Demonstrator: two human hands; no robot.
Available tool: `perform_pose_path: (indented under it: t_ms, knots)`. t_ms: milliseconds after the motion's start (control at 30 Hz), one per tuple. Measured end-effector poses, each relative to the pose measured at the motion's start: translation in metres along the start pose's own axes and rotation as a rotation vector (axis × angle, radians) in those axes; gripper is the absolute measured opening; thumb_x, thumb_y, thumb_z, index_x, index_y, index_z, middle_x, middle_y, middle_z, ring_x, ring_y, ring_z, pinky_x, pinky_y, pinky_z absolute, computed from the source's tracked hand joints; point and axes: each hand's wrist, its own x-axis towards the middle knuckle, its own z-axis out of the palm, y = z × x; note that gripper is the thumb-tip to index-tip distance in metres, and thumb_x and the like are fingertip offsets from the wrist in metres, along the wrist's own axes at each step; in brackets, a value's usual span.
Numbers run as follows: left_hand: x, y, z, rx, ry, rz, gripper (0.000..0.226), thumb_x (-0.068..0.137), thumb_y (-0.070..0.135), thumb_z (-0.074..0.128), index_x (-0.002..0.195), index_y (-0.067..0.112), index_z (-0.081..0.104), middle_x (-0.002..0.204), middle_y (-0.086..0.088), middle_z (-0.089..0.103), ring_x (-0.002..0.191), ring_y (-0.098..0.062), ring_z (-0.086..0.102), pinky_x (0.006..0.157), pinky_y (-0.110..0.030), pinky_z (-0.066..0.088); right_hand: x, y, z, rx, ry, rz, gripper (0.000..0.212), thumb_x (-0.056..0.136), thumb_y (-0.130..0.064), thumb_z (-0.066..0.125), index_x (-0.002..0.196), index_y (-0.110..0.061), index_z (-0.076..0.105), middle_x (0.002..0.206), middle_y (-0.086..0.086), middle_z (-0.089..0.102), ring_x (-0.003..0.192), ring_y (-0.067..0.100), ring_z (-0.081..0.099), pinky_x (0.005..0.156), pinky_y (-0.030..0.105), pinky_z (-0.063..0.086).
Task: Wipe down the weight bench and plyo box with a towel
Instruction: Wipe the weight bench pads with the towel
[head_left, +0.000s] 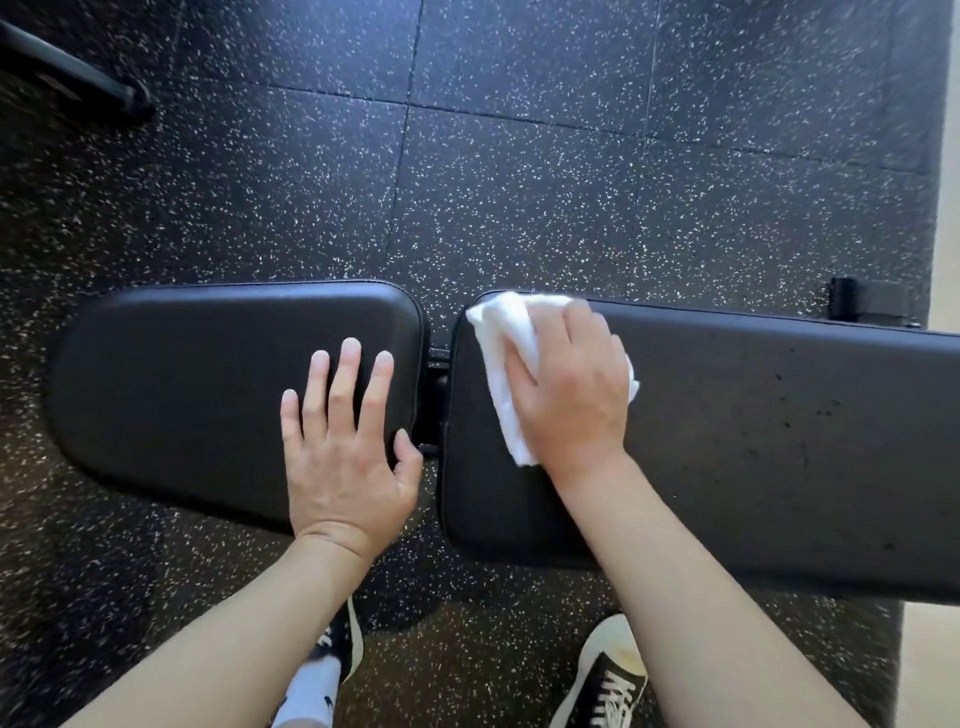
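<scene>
A black padded weight bench lies across the view in two parts: the seat pad (182, 384) on the left and the long back pad (779, 441) on the right, with a narrow gap between them. My left hand (343, 457) rests flat on the seat pad near its right edge, fingers spread, holding nothing. My right hand (571, 395) presses a crumpled white towel (501, 353) onto the left end of the back pad. Small specks mark the back pad further right. No plyo box is in view.
Black speckled rubber floor tiles (519, 182) surround the bench. A black bench foot (857, 306) sticks out at the far right. A dark equipment leg (78, 73) lies at the top left. My two shoes (608, 680) stand just in front of the bench.
</scene>
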Motion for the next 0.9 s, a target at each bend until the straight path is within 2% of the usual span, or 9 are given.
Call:
perform_pose_path:
  t_ms: [100,200,367,467,533,667,767,900]
  knots:
    - [0.001,0.001,0.0,-0.002,0.0,0.002,0.076,0.091,0.036,0.046,0.165,0.02,0.032,0.174,-0.01,0.023,0.161,-0.036,0.018,0.127,-0.062,0.018,0.057,0.0,0.019,-0.016,0.066,0.042,0.024,0.095,-0.032,0.06,0.091,-0.009,0.065,0.087,0.011,0.059,0.074,0.032,0.056,0.062,0.045,0.046]
    - [0.001,0.003,-0.001,0.002,-0.001,-0.003,0.076,0.091,0.036,0.046,0.165,0.021,0.032,0.174,-0.009,0.023,0.161,-0.036,0.018,0.127,-0.062,0.017,0.062,0.0,0.02,-0.016,0.069,0.044,0.024,0.096,-0.032,0.06,0.09,-0.009,0.065,0.086,0.009,0.058,0.072,0.03,0.055,0.061,0.045,0.046]
    - [-0.001,0.001,-0.002,-0.005,-0.004,-0.002,0.077,0.091,0.035,0.046,0.165,0.021,0.032,0.174,-0.009,0.024,0.161,-0.036,0.019,0.126,-0.063,0.018,-0.048,-0.015,-0.018,0.007,-0.102,-0.047,0.025,0.093,-0.025,0.068,0.112,-0.009,0.071,0.094,0.011,0.06,0.074,0.034,0.052,0.064,0.046,0.043]
    - [-0.001,0.001,-0.001,-0.015,0.004,0.002,0.078,0.09,0.034,0.048,0.165,0.021,0.033,0.174,-0.01,0.025,0.161,-0.037,0.019,0.126,-0.063,0.02,-0.122,-0.014,-0.045,0.047,-0.205,-0.121,0.029,0.1,-0.025,0.06,0.119,-0.009,0.075,0.091,0.006,0.061,0.066,0.028,0.048,0.059,0.041,0.04]
    - [0.0,0.0,0.0,-0.017,0.011,0.01,0.078,0.09,0.034,0.049,0.165,0.02,0.033,0.173,-0.01,0.025,0.161,-0.037,0.02,0.126,-0.063,0.02,-0.137,-0.01,-0.048,0.065,-0.209,-0.13,0.03,0.103,-0.026,0.056,0.119,-0.009,0.076,0.089,0.005,0.061,0.064,0.027,0.046,0.056,0.042,0.041]
    - [0.0,-0.001,0.001,-0.018,0.01,0.006,0.077,0.09,0.034,0.049,0.164,0.02,0.034,0.173,-0.01,0.026,0.16,-0.037,0.021,0.126,-0.063,0.02,-0.085,-0.019,-0.023,0.046,-0.133,-0.144,0.023,0.099,-0.025,0.061,0.109,-0.009,0.075,0.087,0.008,0.058,0.067,0.029,0.046,0.059,0.044,0.04]
    - [0.001,-0.001,0.0,-0.013,0.006,0.004,0.076,0.091,0.035,0.048,0.164,0.02,0.034,0.174,-0.01,0.025,0.161,-0.037,0.02,0.126,-0.063,0.019,-0.023,-0.034,0.007,0.042,-0.064,-0.083,0.018,0.091,-0.023,0.066,0.101,-0.009,0.071,0.089,0.01,0.059,0.073,0.033,0.052,0.063,0.044,0.041]
    - [0.0,0.002,-0.001,-0.018,0.001,-0.001,0.076,0.092,0.035,0.048,0.165,0.02,0.033,0.174,-0.009,0.023,0.161,-0.035,0.018,0.127,-0.062,0.018,0.024,-0.042,0.026,0.049,-0.035,-0.064,0.02,0.093,-0.027,0.063,0.101,-0.009,0.069,0.09,0.01,0.058,0.076,0.031,0.054,0.064,0.045,0.043]
